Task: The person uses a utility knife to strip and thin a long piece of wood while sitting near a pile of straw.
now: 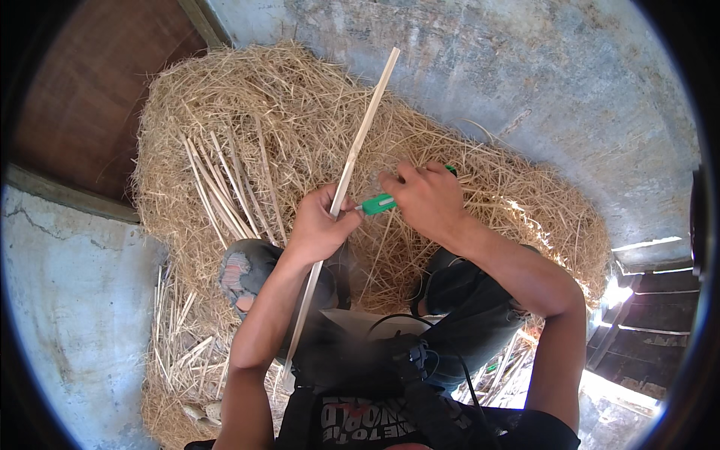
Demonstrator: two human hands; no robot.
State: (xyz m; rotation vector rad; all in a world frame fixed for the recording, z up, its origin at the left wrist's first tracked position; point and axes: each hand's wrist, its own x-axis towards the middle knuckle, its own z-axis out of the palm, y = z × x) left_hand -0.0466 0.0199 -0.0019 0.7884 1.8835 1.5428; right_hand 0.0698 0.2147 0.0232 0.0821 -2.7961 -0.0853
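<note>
A long, pale strip of split bamboo or wood (362,135) slants up and away from my lap. My left hand (319,225) is closed around its middle, thumb toward the right. In my right hand (426,199) is a green utility knife (379,203), fingers wrapped over its handle. The knife's front end points left and meets the strip beside my left thumb. Whether the blade cuts into the wood is too small to tell. The handle's rear end shows beyond my right fingers.
Dry straw (277,97) is heaped before me and around my legs. Several thin sticks (225,191) lie on it at the left, with short offcuts (176,315) nearer. A grey wall (540,90) curves behind, and a brown panel (97,90) stands at the far left.
</note>
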